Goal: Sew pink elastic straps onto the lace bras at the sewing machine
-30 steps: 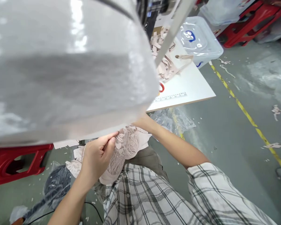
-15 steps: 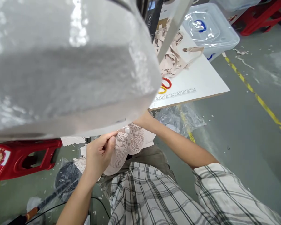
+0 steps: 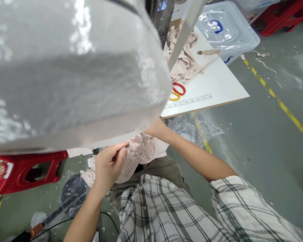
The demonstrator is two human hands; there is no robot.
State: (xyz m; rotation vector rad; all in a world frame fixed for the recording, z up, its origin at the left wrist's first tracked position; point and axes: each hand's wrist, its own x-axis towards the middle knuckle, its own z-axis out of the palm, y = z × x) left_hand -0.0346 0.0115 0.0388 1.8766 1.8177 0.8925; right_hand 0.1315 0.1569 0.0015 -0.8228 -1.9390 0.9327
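A pale pink lace bra (image 3: 148, 152) lies over my lap, its cups facing up and its upper part hidden under the large grey-white machine head (image 3: 86, 80). My left hand (image 3: 111, 163) pinches the lace edge of one cup between thumb and forefinger. Past the other cup, my right hand (image 3: 155, 129) reaches under the machine head; its fingers are hidden, so what they grip does not show.
On the white table (image 3: 224, 84) lie scissors (image 3: 179, 89), a clear ruler (image 3: 192, 101) and a heap of beige fabric strips (image 3: 184, 64). A lidded plastic box (image 3: 227, 30) stands behind. A red stool (image 3: 27, 171) is at left; plastic film (image 3: 195, 127) lies under the table edge.
My left hand and the bra have shifted very slightly to the right in view. The pinch on the lace stays the same, and the right hand is almost still.
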